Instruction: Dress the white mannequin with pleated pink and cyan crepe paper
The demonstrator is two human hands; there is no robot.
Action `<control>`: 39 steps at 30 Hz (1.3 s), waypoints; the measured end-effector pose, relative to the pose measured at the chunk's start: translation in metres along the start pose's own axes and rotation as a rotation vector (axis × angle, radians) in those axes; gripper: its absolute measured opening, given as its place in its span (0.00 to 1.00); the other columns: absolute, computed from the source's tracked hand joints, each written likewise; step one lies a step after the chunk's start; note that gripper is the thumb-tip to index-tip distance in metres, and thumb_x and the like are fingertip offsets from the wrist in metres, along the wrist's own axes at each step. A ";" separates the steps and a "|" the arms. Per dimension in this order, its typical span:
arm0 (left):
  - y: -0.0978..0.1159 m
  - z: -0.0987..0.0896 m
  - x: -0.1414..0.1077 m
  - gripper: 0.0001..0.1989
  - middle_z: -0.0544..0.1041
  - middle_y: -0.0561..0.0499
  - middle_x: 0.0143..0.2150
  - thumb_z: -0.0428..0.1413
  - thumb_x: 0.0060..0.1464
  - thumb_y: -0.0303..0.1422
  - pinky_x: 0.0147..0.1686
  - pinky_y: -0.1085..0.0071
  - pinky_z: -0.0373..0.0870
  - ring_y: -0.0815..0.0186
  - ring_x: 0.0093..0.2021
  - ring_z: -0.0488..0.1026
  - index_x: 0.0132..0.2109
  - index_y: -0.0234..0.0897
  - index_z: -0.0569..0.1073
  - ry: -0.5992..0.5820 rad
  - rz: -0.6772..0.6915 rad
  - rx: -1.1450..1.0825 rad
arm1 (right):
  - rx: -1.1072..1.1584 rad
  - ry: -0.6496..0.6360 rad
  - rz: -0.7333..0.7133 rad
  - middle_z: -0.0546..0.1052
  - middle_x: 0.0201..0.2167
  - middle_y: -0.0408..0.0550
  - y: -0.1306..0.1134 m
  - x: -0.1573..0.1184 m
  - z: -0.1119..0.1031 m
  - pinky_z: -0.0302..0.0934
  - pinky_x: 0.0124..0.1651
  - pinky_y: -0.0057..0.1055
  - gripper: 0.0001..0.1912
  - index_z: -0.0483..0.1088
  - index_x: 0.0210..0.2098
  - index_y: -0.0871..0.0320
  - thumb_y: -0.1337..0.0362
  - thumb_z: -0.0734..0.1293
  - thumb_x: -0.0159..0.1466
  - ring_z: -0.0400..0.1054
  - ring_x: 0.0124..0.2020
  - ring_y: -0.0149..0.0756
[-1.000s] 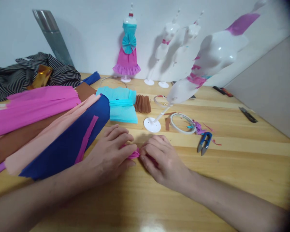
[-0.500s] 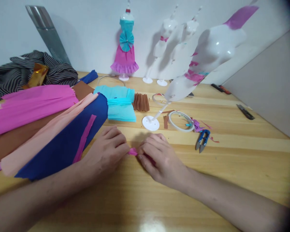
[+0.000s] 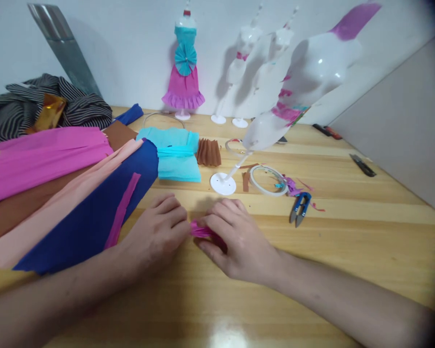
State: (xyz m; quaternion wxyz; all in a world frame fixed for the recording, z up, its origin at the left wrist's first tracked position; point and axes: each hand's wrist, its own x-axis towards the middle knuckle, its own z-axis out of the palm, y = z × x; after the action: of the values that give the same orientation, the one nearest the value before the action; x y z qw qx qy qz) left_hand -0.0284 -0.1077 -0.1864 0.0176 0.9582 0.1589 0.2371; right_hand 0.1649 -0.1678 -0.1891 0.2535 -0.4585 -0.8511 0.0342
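Low over the wooden table, my left hand [image 3: 162,223] is closed on one end of a small piece of pink crepe paper [image 3: 200,230]. My right hand [image 3: 235,237] grips the other end, its fingers curled over the top and the thumb lower and a little apart. Fine creases run along the short stretch of paper between the hands; the rest is hidden under my fingers. Just beyond them stands a white mannequin [image 3: 311,72] on a round base, with pink scraps around its waist. To my left lies blue crepe paper [image 3: 83,227] with a magenta strip [image 3: 122,212] on it.
Thread snips [image 3: 300,209] and a roll of white tape [image 3: 255,180] lie at right, a utility knife [image 3: 362,165] farther off. Turquoise paper [image 3: 177,169] and pleated brown paper [image 3: 208,152] are behind my hands. A dressed mannequin [image 3: 184,82] stands by the wall.
My right thumb has drawn down from the fingers, and more of the pink paper shows between my hands, now visibly creased. The whole view has shifted slightly.
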 end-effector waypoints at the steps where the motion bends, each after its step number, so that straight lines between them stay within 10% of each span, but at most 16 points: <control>1: 0.000 0.000 0.000 0.11 0.68 0.52 0.25 0.51 0.57 0.23 0.40 0.65 0.64 0.66 0.31 0.61 0.26 0.34 0.69 -0.005 -0.010 -0.009 | -0.013 0.000 -0.008 0.70 0.30 0.49 0.001 0.000 0.001 0.49 0.36 0.36 0.04 0.69 0.33 0.61 0.66 0.64 0.61 0.58 0.34 0.39; 16: 0.000 -0.008 0.007 0.12 0.71 0.51 0.25 0.55 0.55 0.27 0.32 0.69 0.61 0.64 0.33 0.65 0.24 0.34 0.69 -0.172 -0.364 -0.228 | 0.109 -0.059 0.105 0.71 0.26 0.46 0.003 0.005 0.002 0.48 0.35 0.32 0.05 0.66 0.29 0.59 0.71 0.61 0.61 0.60 0.31 0.36; 39: 0.005 0.001 0.010 0.11 0.69 0.51 0.24 0.52 0.54 0.27 0.33 0.66 0.59 0.63 0.32 0.64 0.23 0.35 0.65 -0.149 -0.424 -0.047 | 0.041 -0.101 0.255 0.67 0.22 0.41 0.000 0.010 0.007 0.45 0.32 0.30 0.06 0.61 0.28 0.56 0.73 0.62 0.57 0.61 0.28 0.35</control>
State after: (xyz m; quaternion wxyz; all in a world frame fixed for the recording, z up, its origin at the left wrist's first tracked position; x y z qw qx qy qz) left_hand -0.0184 -0.1097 -0.1824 0.1009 0.9177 0.3493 0.1601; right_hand 0.1571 -0.1587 -0.1911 0.2131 -0.5555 -0.7967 0.1067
